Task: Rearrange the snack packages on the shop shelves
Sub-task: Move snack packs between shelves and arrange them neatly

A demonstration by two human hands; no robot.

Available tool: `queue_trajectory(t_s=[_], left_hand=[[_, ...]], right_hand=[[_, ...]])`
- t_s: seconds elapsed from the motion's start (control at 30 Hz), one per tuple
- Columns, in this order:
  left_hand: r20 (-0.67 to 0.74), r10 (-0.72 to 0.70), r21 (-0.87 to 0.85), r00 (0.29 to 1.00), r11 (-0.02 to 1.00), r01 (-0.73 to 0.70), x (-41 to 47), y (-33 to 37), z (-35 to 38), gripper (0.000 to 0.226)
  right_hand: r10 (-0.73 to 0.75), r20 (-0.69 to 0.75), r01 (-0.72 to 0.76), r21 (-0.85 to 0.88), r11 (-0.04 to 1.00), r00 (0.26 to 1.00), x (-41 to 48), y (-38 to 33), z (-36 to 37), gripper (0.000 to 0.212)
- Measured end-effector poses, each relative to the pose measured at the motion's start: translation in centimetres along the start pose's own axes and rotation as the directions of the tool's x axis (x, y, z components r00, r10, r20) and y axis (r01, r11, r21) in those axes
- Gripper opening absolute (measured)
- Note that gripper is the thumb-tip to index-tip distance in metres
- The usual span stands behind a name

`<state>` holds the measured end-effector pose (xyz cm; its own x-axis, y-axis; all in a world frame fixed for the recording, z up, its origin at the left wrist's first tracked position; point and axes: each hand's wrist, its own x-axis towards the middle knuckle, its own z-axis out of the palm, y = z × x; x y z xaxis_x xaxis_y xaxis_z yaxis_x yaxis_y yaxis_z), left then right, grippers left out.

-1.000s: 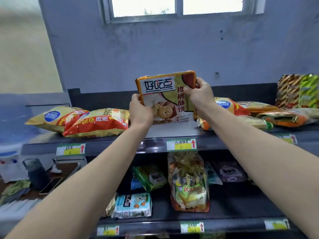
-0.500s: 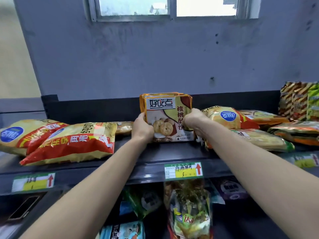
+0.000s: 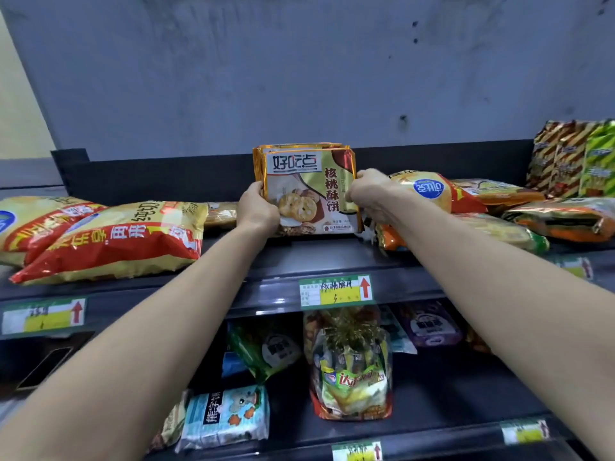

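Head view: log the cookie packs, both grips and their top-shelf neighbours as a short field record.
item: cookie packs, stacked upright on the top shelf
left grip: holds the stack's left edge
right grip: holds its right edge
left neighbour: red-and-yellow chip bag, lying flat, apart from the stack
right neighbour: blue-logo chip bag, beside the right grip
below: price tag on the shelf edge

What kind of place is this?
Probably a small shop: dark shelves loaded with snack bags, price labels with red arrows on the shelf edges, and left hand and right hand gripping cookie packs.
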<state>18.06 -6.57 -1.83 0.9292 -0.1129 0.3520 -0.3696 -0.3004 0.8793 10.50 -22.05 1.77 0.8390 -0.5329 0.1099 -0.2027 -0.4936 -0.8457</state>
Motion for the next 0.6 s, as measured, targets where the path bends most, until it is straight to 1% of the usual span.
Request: queue_trajectory(t_s=[0.07, 0.17, 0.27, 0.3, 0.37, 0.4, 0.5, 0.6], left_hand=[[0.001, -0.005, 0.063, 1.000, 0.998, 0.005, -0.1, -0.1, -0.2, 0.041], [-0.002, -0.028, 0.076, 1.000, 0.997, 0.028, -0.9, 0.0, -0.3, 0.036], [-0.024, -0.018, 0.089, 1.000, 0.996, 0.020, -2.0, 0.3, -0.5, 0.028], [-0.033, -0.015, 0.095, 0.999, 0.995, 0.018, -2.4, 0.5, -0.6, 0.027], [-0.035, -0.013, 0.102, 0.999, 0.995, 0.016, -3.1, 0.9, -0.7, 0.030], [-0.036, -0.008, 0.103, 0.999, 0.995, 0.012, -3.5, 1.2, -0.8, 0.033], [-0.027, 0.013, 0.109, 1.000, 0.994, -0.010, -4.9, 1.9, -1.1, 0.043], [-0.023, 0.042, 0.118, 0.999, 0.992, -0.039, -6.5, 2.8, -1.3, 0.046]], right_hand=[[-0.020, -0.006, 0.021, 0.078, 0.997, 1.000, -0.7, 0.0, -0.7, 0.021], [-0.070, 0.009, 0.067, 0.158, 0.985, 0.998, -2.0, 0.3, -1.3, 0.016], [-0.109, 0.018, 0.104, 0.181, 0.978, 0.994, -3.0, 0.6, -1.3, 0.019], [-0.118, 0.018, 0.113, 0.169, 0.979, 0.993, -3.4, 0.7, -1.3, 0.027], [-0.130, 0.007, 0.127, 0.142, 0.982, 0.992, -4.1, 0.8, -1.2, 0.046], [-0.143, 0.000, 0.142, 0.135, 0.981, 0.990, -4.4, 0.9, -1.2, 0.050], [-0.187, -0.010, 0.187, 0.125, 0.974, 0.982, -5.7, 0.9, -1.2, 0.049], [-0.220, -0.014, 0.220, 0.126, 0.967, 0.975, -6.8, 1.0, -1.2, 0.045]])
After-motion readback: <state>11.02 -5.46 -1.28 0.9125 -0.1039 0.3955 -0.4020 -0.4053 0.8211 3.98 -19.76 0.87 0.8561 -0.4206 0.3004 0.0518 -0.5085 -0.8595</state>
